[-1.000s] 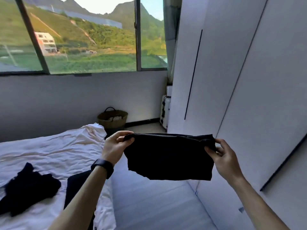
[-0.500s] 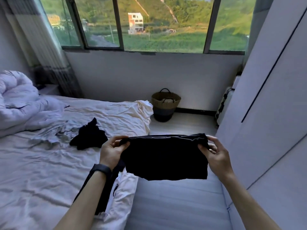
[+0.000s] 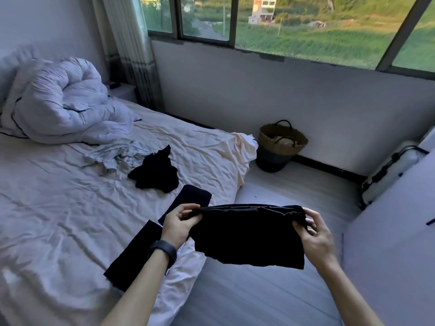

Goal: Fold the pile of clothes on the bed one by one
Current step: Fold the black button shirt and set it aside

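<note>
Both hands loaded: our left hand (image 3: 180,223) pinches one top corner of the black garment (image 3: 249,238), thumb over the hem and fingers curled behind; our right hand (image 3: 316,234) grips the opposite top corner the same way. The garment hangs stretched between them, in the air past the near edge of the bed (image 3: 58,208), over the floor (image 3: 259,290) and touching nothing below. The top edge looks doubled, so we guess it's mid-fold, but we can't confirm. A long dark piece (image 3: 131,257) lies flat along the bed's near edge, partly behind our left forearm. A crumpled black item (image 3: 154,171) sits mid-bed, with a pale grey item (image 3: 115,154) touching it on the side toward the duvet (image 3: 61,102). By our read both are unfolded. Risks as we see them: with the garment off the bed, if either pinch slips that corner drops, the fold opens and it may hit the floor. Black on black hides the hems, so we could misalign the next fold or lay it skewed on the dark piece. The sheet is rucked and drapes over the near edge, so anything set that close could slide off. Better to swing well inboard before lowering.
</note>
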The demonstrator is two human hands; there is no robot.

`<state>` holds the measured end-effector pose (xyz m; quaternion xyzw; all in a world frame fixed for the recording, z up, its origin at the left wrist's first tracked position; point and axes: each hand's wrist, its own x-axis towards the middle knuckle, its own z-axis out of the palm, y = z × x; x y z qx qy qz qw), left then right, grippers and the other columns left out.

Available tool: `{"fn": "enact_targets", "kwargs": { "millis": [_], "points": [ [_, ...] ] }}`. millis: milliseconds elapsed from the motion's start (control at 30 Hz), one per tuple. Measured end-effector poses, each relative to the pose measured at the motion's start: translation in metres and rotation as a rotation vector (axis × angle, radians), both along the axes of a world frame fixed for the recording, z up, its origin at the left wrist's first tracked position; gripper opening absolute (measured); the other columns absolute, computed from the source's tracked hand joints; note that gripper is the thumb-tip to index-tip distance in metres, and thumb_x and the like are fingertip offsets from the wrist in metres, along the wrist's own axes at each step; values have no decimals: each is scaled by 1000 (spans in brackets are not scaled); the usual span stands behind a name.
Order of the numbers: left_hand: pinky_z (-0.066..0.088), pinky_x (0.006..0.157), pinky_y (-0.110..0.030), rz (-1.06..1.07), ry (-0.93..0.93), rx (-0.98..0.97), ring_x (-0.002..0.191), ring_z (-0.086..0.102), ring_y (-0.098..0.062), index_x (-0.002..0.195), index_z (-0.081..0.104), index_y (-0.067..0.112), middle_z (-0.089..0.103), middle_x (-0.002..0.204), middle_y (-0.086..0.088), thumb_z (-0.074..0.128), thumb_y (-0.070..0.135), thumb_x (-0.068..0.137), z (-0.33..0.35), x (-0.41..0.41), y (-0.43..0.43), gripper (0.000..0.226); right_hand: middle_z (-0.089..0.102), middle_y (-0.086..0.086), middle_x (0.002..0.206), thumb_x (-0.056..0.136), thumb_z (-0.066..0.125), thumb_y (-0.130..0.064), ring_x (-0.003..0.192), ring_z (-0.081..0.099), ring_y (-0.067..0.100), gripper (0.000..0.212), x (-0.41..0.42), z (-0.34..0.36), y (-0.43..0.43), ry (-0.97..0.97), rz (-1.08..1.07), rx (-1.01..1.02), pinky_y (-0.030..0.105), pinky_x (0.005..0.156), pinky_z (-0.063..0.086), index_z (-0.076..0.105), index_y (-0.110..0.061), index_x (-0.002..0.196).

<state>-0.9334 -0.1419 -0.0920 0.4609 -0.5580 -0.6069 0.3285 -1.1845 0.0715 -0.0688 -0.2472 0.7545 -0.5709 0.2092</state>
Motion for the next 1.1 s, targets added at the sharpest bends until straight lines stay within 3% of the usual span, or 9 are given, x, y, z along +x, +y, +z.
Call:
{"fn": "enact_targets", "kwargs": {
  "millis": [167,333,500,633,767,967,1100],
  "points": [
    [58,80,-37,142,-59,81,84,69,-20,95,75,18,73,85,-4,80,6,82,-24,-18,-23,19,70,5,99,98,66,-13,86,72,23,26,-49,-35,-62,-39,121,91,25,67,57,64,-31,116],
    [55,84,-30,326,-143,95,92,67,-14,95,76,21,72,90,1,80,8,82,-55,-38,-43,19,70,5,102,98,67,-17,89,73,22,26,-101,-79,-138,-79,312,161,45,79,59,64,-33,118],
    [53,82,-28,542,-228,165,97,68,-15,89,76,27,74,92,4,79,9,82,-81,-62,-35,20,70,2,105,99,64,-21,93,71,21,26,-134,-115,-198,-112,474,248,36,76,56,61,-41,115],
    [50,84,-20,709,-290,191,97,65,-7,91,74,23,73,94,7,75,6,85,-89,-79,-24,18,69,1,105,99,63,-20,93,70,19,24,-148,-126,-241,-93,643,335,31,72,53,60,-35,117],
    [44,76,-6,819,-316,225,97,65,-3,90,73,26,73,95,9,75,6,86,-108,-88,-19,20,70,-8,104,100,62,-25,97,67,12,25,-153,-132,-283,-40,791,410,34,78,53,57,-46,113],
    [46,72,-5,960,-302,281,87,64,6,94,74,21,73,94,9,74,6,85,-140,-93,-49,18,68,-9,106,100,61,-23,97,65,10,25,-145,-150,-356,-8,897,480,32,79,51,58,-40,118],
    [52,82,-18,1037,-283,326,90,67,-2,93,73,24,73,93,8,74,8,86,-159,-90,-87,18,68,-7,106,101,60,-26,95,66,10,24,-134,-161,-405,24,937,525,28,73,50,57,-37,123]
  ]
}}
